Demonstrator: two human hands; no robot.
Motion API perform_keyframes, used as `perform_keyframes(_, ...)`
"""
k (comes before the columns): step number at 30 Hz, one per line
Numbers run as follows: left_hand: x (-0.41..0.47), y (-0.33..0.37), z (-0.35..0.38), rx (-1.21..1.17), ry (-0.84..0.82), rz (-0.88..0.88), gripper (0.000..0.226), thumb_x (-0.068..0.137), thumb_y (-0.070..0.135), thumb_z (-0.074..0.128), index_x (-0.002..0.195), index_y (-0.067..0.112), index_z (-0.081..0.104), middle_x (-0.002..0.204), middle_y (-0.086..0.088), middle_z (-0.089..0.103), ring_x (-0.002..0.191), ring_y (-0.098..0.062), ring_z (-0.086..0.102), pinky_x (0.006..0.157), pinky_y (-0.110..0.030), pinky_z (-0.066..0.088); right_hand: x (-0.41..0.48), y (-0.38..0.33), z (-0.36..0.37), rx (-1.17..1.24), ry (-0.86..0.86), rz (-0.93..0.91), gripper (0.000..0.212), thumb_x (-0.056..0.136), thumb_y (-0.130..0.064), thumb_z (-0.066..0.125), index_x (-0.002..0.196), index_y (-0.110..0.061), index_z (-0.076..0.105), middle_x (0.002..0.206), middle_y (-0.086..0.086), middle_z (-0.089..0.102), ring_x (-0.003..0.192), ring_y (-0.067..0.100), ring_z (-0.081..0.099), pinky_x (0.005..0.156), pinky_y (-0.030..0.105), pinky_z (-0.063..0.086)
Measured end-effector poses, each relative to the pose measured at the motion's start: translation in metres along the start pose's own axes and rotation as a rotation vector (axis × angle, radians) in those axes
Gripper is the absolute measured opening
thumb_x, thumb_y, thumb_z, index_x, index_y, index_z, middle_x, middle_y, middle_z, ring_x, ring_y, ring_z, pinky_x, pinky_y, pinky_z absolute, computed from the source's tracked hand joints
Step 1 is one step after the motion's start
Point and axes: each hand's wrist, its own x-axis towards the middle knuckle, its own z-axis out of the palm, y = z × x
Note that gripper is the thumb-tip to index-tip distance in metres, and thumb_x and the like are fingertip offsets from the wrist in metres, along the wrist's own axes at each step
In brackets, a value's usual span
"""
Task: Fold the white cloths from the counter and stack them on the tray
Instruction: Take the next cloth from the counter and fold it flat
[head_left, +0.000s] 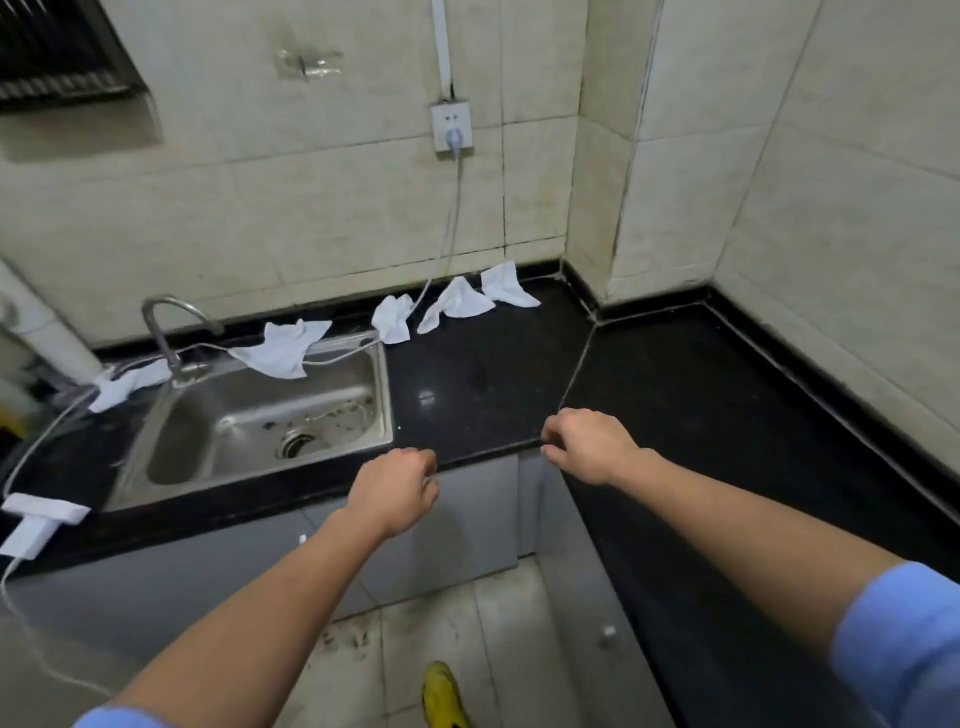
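Several crumpled white cloths lie along the back of the black counter (675, 395): one (506, 285) near the corner, one (457, 304) beside it, one (393, 318) by the cable, one (285, 349) over the sink's back rim, and one (127, 385) left of the tap. My left hand (395, 491) hovers in front of the counter's front edge with fingers loosely curled, holding nothing. My right hand (589, 444) hangs over the counter edge, fingers loosely curled and empty. No tray is in view.
A steel sink (156, 441) with a curved tap (171, 322) is set in the counter at left. A cable (452, 218) runs from the wall socket (453, 127) across the sink. A white adapter (39, 522) lies at the far left edge. Tiled walls close the corner.
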Motion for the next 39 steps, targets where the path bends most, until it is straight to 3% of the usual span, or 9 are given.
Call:
perform_keyframes(9,0.161,-0.097,-0.02,-0.043,-0.022,0.088,0.015,0.089,0.032,0.049,0.092,0.019,0.056,0.098,-0.004,0.064,0.095,-0.027,0.06,0.074,-0.037,0.047,0.167,0.005,-0.008,0.034,-0.04,0.159,0.022,0.092,-0.042,0.052,0.102,-0.025,0.061,0.104,-0.001,0.06,0.093,0.022,0.06,0.077,0.037,0.05)
perform_keyframes(18,0.275,-0.122,0.01,-0.142,-0.125,0.106,0.015,0.089,0.034,0.05,0.095,0.023,0.057,0.1,0.0,0.063,0.095,-0.024,0.06,0.075,-0.036,0.047,0.275,0.058,0.007,0.017,-0.151,0.234,0.024,0.09,-0.042,0.055,0.106,-0.025,0.062,0.108,0.0,0.059,0.1,0.024,0.059,0.076,0.034,0.047)
perform_keyframes(26,0.359,-0.144,0.031,-0.141,-0.196,-0.029,0.018,0.088,0.032,0.05,0.1,0.021,0.059,0.101,-0.001,0.063,0.097,-0.025,0.06,0.074,-0.035,0.046,0.43,0.128,0.029,0.113,-0.154,0.31,0.045,0.091,-0.038,0.055,0.131,-0.021,0.048,0.126,0.007,0.05,0.109,0.03,0.057,0.088,0.04,0.049)
perform_keyframes(35,0.396,-0.164,0.058,-0.203,-0.281,-0.128,0.019,0.089,0.031,0.052,0.1,0.019,0.061,0.096,-0.002,0.063,0.088,-0.024,0.063,0.074,-0.037,0.052,0.566,0.173,0.071,0.399,-0.021,0.359,0.073,0.088,-0.024,0.062,0.149,-0.016,0.022,0.149,0.019,0.027,0.13,0.04,0.037,0.103,0.049,0.037)
perform_keyframes(39,0.397,-0.171,0.069,-0.211,-0.303,-0.164,0.019,0.089,0.031,0.052,0.101,0.018,0.061,0.097,-0.004,0.063,0.091,-0.025,0.061,0.074,-0.037,0.05,0.582,0.184,0.107,0.425,-0.158,0.398,0.071,0.09,-0.022,0.061,0.149,-0.016,0.022,0.148,0.023,0.028,0.129,0.041,0.037,0.104,0.044,0.037)
